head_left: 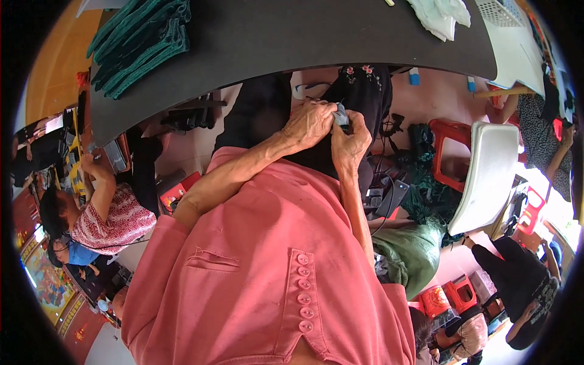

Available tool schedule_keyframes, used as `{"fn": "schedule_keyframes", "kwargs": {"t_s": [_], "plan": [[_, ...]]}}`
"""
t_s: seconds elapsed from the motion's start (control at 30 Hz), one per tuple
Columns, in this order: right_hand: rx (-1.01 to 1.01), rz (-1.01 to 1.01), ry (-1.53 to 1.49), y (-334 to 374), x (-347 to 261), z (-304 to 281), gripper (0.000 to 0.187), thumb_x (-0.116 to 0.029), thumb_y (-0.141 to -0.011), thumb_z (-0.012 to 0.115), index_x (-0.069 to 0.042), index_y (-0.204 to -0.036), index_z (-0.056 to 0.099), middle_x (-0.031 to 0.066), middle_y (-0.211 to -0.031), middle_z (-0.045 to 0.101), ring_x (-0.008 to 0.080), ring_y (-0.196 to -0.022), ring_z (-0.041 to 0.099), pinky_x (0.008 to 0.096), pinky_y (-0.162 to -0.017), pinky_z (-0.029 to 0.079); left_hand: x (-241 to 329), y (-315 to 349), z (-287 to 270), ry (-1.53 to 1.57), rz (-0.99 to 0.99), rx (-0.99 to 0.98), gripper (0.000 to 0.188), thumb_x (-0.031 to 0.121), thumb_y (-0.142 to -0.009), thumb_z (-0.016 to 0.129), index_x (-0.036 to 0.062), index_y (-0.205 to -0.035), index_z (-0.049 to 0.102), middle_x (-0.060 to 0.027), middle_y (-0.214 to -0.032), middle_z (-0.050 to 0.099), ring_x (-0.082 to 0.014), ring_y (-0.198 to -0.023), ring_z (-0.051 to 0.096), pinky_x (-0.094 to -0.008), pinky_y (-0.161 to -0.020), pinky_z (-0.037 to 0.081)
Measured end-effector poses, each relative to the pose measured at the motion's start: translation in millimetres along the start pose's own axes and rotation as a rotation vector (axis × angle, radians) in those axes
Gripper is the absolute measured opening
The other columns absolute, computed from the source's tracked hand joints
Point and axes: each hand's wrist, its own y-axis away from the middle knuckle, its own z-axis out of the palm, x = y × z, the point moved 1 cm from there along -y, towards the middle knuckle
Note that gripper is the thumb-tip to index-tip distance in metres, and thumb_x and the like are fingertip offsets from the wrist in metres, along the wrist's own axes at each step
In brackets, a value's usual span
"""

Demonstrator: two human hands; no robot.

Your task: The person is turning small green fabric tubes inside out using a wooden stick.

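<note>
Both of my hands meet over my lap, just off the table's near edge. My left hand (309, 125) is closed, its fingertips pinching one side of a small crumpled grey-and-white piece (342, 114), perhaps cloth or film. The other side of it is gripped by my right hand (351, 141), thumb and fingers drawn together. Most of the piece is hidden by the fingers, so its exact kind does not show. Below the hands lie my dark trousers (255, 109).
On the dark table (292, 36) a stack of folded dark green fabric (146, 45) lies at the left and white cloth (443, 15) at the right. A red stool (447, 152), a white board (486, 173) and a green bag (413, 255) stand to my right. Other people work on both sides.
</note>
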Motion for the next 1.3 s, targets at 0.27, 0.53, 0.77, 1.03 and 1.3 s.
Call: {"fn": "schedule_keyframes", "kwargs": {"t_s": [0.27,0.53,0.77,1.03,1.3], "plan": [[-0.16,0.119,-0.293,8.3,12.8,-7.6,0.013,-0.001,-0.077,0.062,0.001,-0.09,0.058,0.0056,-0.069,0.06,0.0095,-0.061,0.055,0.0233,-0.058,0.045,3.2,8.0,3.9,-0.197,0.118,0.043,0.01,0.012,-0.08,0.052,0.0025,-0.079,0.055,-0.0144,-0.075,0.062,-0.0318,-0.079,0.06,-0.0438,-0.078,0.044],[-0.343,0.092,-0.353,0.8,6.9,-19.3,0.014,0.0,-0.079,0.061,0.001,-0.092,0.057,-0.0007,-0.075,0.058,0.0088,-0.064,0.054,0.0213,-0.061,0.045,7.6,10.6,2.9,-0.288,0.149,0.052,0.007,0.007,-0.078,0.054,0.0012,-0.08,0.052,-0.0157,-0.075,0.06,-0.0329,-0.079,0.058,-0.041,-0.078,0.044],[-0.369,0.173,-0.393,7.1,-7.0,-7.8,0.011,-0.005,-0.084,0.059,0.002,-0.091,0.059,0.0024,-0.068,0.06,0.006,-0.06,0.054,0.0199,-0.055,0.044,-13.8,4.9,-7.7,-0.185,0.089,0.122,0.004,0.004,-0.078,0.049,0.0003,-0.078,0.049,-0.0176,-0.073,0.058,-0.0359,-0.077,0.056,-0.0431,-0.075,0.043],[-0.235,0.269,-0.458,1.5,-0.7,4.9,0.011,-0.002,-0.081,0.057,0.002,-0.089,0.064,0.0003,-0.066,0.058,0.0045,-0.054,0.05,0.018,-0.05,0.04,-12.7,2.6,-19.6,0.04,0.032,-0.066,0.016,0.007,-0.082,0.046,-0.004,-0.09,0.055,-0.0217,-0.074,0.058,-0.0401,-0.069,0.057,-0.0437,-0.063,0.045],[-0.528,0.406,-0.561,-9.5,3.4,-7.0,0.014,-0.004,-0.081,0.053,0.002,-0.086,0.065,-0.0032,-0.059,0.049,0.003,-0.048,0.04,0.0183,-0.044,0.031,-23.5,7.1,-22.1,0.068,0.074,-0.122,0.012,0.008,-0.082,0.046,-0.0031,-0.076,0.048,-0.018,-0.067,0.054,-0.0383,-0.065,0.053,-0.0434,-0.06,0.043]]}}
